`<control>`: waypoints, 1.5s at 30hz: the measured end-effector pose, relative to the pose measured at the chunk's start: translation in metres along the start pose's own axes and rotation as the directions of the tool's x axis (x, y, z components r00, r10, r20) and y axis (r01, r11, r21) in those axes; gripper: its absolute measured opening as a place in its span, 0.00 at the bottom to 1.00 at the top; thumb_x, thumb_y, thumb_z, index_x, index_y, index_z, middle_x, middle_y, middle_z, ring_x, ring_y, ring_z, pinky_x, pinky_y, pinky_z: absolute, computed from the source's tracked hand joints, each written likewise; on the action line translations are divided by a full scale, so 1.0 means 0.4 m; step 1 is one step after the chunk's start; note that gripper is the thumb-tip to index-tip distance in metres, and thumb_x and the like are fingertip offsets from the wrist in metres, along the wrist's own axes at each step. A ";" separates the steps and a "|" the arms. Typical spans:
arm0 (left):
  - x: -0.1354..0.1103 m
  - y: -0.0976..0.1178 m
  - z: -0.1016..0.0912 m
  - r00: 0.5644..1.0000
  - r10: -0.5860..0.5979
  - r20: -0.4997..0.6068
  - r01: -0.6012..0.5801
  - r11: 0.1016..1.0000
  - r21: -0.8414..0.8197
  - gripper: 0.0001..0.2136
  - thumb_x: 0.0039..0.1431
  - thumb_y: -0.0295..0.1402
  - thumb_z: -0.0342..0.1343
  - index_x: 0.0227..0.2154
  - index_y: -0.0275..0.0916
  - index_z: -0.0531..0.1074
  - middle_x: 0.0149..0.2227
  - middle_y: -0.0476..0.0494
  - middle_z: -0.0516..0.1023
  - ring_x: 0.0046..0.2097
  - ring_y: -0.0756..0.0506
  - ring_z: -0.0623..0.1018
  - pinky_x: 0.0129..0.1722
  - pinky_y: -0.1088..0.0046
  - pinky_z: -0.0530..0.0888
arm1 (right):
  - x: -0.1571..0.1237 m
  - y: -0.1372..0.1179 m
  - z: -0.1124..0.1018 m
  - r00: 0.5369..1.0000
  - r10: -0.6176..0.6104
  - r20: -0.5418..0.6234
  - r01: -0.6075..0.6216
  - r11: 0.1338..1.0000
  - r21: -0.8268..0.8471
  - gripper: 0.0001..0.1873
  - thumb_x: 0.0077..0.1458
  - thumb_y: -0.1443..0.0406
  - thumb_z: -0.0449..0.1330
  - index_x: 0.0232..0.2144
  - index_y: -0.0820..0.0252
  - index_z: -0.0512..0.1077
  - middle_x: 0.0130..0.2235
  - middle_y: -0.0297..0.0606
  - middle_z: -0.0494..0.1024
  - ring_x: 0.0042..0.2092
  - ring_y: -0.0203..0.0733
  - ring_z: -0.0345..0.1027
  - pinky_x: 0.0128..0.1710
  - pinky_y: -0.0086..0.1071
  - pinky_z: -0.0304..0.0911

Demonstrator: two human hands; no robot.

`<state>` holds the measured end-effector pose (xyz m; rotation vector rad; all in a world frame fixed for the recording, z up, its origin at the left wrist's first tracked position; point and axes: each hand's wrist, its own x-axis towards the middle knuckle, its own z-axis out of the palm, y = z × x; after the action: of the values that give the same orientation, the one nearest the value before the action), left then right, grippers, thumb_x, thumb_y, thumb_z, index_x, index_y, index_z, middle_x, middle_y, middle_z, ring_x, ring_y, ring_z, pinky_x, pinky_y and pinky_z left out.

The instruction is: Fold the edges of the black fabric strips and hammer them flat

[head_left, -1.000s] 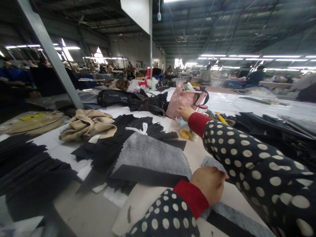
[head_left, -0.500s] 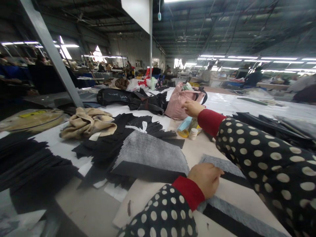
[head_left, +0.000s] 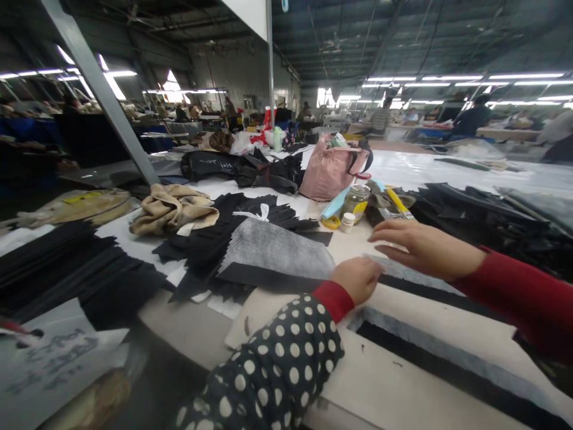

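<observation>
Left hand [head_left: 353, 279], fingers curled together, sits at the end of a grey felt strip [head_left: 409, 276]; right hand [head_left: 425, 248], fingers apart, hovers just above the strip.

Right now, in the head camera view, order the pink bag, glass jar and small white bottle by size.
Largest to smallest as they look: the pink bag, the glass jar, then the small white bottle. The bag sits slightly farther back, so it may be larger still.
</observation>
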<state>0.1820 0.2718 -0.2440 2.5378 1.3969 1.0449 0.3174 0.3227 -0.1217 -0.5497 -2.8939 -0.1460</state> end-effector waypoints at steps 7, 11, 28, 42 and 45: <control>0.008 -0.025 -0.047 0.972 -0.093 -0.216 0.097 0.995 0.007 0.10 0.57 0.25 0.45 0.38 0.34 0.69 0.37 0.43 0.72 0.41 0.48 0.70 0.44 0.72 0.67 | -0.288 -0.197 0.036 0.952 0.171 0.254 -0.215 0.964 0.159 0.13 0.56 0.65 0.47 0.39 0.54 0.69 0.38 0.40 0.72 0.38 0.40 0.65 0.38 0.35 0.62; 0.000 -0.003 -0.098 0.914 -0.144 -0.379 0.160 0.987 0.012 0.09 0.57 0.24 0.45 0.37 0.34 0.69 0.37 0.44 0.72 0.41 0.49 0.70 0.45 0.73 0.67 | -0.345 -0.255 0.090 0.930 0.225 0.290 -0.277 0.949 0.152 0.13 0.55 0.69 0.47 0.36 0.57 0.70 0.36 0.40 0.71 0.37 0.41 0.65 0.37 0.36 0.62; -0.174 0.071 -0.118 0.866 -0.387 0.317 0.150 0.805 0.574 0.09 0.56 0.23 0.45 0.32 0.33 0.70 0.34 0.39 0.71 0.37 0.42 0.71 0.36 0.68 0.69 | -0.251 -0.333 0.047 0.969 0.076 0.234 -0.109 0.985 0.131 0.08 0.54 0.66 0.51 0.31 0.60 0.70 0.33 0.39 0.72 0.35 0.43 0.65 0.32 0.35 0.57; -0.205 -0.033 -0.108 0.942 -0.312 0.123 0.277 0.931 0.237 0.09 0.57 0.28 0.47 0.35 0.37 0.73 0.34 0.45 0.72 0.39 0.48 0.70 0.43 0.72 0.68 | -0.117 -0.336 0.162 0.981 0.055 0.188 -0.080 0.989 0.126 0.10 0.55 0.69 0.49 0.36 0.66 0.69 0.37 0.43 0.73 0.40 0.45 0.65 0.38 0.37 0.59; -0.208 -0.037 -0.106 0.941 -0.312 0.128 0.280 0.934 0.222 0.09 0.57 0.27 0.48 0.35 0.37 0.72 0.34 0.45 0.71 0.39 0.48 0.70 0.42 0.72 0.68 | -0.066 -0.336 0.208 0.987 0.078 0.139 -0.096 0.988 0.121 0.13 0.56 0.71 0.46 0.39 0.69 0.68 0.39 0.46 0.72 0.43 0.45 0.64 0.41 0.37 0.58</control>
<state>0.1165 0.2057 -0.2610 2.3644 1.8452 0.6612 0.2774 0.1998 -0.2165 -0.6860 -2.9738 0.0918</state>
